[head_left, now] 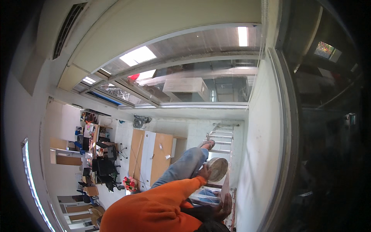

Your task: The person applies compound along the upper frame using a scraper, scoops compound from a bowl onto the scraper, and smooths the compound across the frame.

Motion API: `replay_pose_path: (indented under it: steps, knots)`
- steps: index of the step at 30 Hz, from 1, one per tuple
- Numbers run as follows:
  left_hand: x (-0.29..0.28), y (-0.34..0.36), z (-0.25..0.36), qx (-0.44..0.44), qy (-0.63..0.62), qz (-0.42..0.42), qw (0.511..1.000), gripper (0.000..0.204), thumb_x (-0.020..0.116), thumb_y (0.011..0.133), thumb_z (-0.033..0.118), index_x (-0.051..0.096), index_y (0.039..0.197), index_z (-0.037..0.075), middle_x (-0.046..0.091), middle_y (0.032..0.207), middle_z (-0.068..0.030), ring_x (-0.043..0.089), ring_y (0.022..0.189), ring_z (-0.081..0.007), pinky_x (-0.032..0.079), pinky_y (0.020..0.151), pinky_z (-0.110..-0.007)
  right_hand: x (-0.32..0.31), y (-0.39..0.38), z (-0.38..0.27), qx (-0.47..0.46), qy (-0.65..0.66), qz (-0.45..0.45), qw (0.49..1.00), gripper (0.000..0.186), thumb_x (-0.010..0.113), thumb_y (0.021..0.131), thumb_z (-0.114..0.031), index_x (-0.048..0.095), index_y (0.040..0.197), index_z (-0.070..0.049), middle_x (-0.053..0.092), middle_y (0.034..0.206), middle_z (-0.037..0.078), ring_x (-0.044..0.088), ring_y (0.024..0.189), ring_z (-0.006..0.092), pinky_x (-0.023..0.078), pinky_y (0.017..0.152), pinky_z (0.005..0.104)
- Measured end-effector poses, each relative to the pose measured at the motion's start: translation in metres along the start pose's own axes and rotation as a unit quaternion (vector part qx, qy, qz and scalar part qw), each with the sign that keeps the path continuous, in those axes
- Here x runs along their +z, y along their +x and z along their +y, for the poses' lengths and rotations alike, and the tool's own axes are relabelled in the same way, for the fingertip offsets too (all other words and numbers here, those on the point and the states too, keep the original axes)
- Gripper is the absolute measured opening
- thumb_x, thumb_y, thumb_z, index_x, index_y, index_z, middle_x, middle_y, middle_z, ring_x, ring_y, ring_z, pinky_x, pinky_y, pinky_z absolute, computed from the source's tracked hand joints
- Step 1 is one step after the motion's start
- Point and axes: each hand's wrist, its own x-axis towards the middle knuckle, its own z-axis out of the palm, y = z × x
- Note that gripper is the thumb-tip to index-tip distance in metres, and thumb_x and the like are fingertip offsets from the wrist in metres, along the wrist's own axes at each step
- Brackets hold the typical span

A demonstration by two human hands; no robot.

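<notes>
My orange-sleeved left arm (pixel 154 199) reaches from the lower edge; my left hand (pixel 205 172) is closed on the side of a round, grey, stained container (pixel 216 169). My right hand (pixel 223 207), lower down beside the metal ladder (pixel 221 135), is closed around a long, flat, brownish object (pixel 226 185), which I cannot identify clearly. My jeans-clad leg (pixel 179 164) stretches toward the ladder, with my foot (pixel 207 144) at its rungs. Part of the ladder is hidden behind my body and the container.
A white wall (pixel 262 150) and dark glass pane (pixel 324 135) stand at right; framed glass panels (pixel 185 89) span the top. Wooden boards (pixel 162 154), coiled cable (pixel 139 121) and pink flowers (pixel 129 183) are below me, near office chairs (pixel 106 168) and desks (pixel 92 135).
</notes>
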Motion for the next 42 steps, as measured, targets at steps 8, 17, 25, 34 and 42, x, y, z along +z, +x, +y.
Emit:
replay_pose_path:
  steps: [8,17,25,34,42]
  knots:
    - [0.024,0.112,0.083,-0.078,-0.196,0.139,0.968,0.066,0.054,0.089,0.034,0.027,0.135,-0.005,0.049,0.124,-0.0305,0.048,0.115,-0.0426,0.037,0.097,-0.043,0.001,0.029,-0.009,0.049,-0.040,0.034,0.997,0.034,0.042,0.094,-0.021,0.058,0.111,0.004,0.062,0.099,0.024,0.062,0.090,0.0394,0.049,0.079,0.0443]
    - [-0.057,0.184,0.163,0.155,-0.264,-0.190,0.933,0.049,0.040,0.093,0.045,0.049,0.107,-0.001,0.059,0.082,-0.0136,0.060,0.067,-0.0204,0.047,0.055,-0.033,0.008,0.031,-0.004,0.129,-0.071,0.163,0.976,0.030,0.045,0.093,-0.017,0.059,0.108,0.004,0.063,0.095,0.022,0.062,0.086,0.0354,0.049,0.076,0.0413]
    - [-0.107,0.138,0.306,0.451,-0.044,-0.301,0.839,0.035,0.053,0.091,0.032,0.063,0.104,0.001,0.063,0.086,-0.0056,0.057,0.081,-0.0133,0.047,0.073,-0.030,0.016,-0.005,0.015,0.193,-0.102,0.309,0.926,0.026,0.047,0.091,-0.014,0.059,0.105,0.004,0.064,0.092,0.019,0.063,0.082,0.0319,0.049,0.073,0.0386]
    - [-0.067,0.137,0.415,0.502,0.149,-0.336,0.783,0.094,0.077,0.072,0.021,0.021,0.147,0.015,0.068,0.087,-0.0081,0.063,0.084,-0.0169,0.048,0.082,-0.032,0.036,-0.024,0.010,0.181,-0.152,0.389,0.890,0.021,0.050,0.090,-0.011,0.060,0.102,0.004,0.065,0.088,0.017,0.064,0.078,0.0279,0.049,0.070,0.0356]
    - [-0.047,0.189,0.490,0.524,0.349,-0.225,0.743,0.143,0.080,0.054,0.057,-0.014,0.141,-0.006,0.055,0.120,-0.0288,0.057,0.110,-0.0316,0.046,0.092,-0.031,0.035,-0.023,0.013,0.309,0.047,0.366,0.876,0.018,0.052,0.088,-0.009,0.060,0.098,0.003,0.066,0.082,0.014,0.063,0.077,0.0235,0.048,0.067,0.0328]
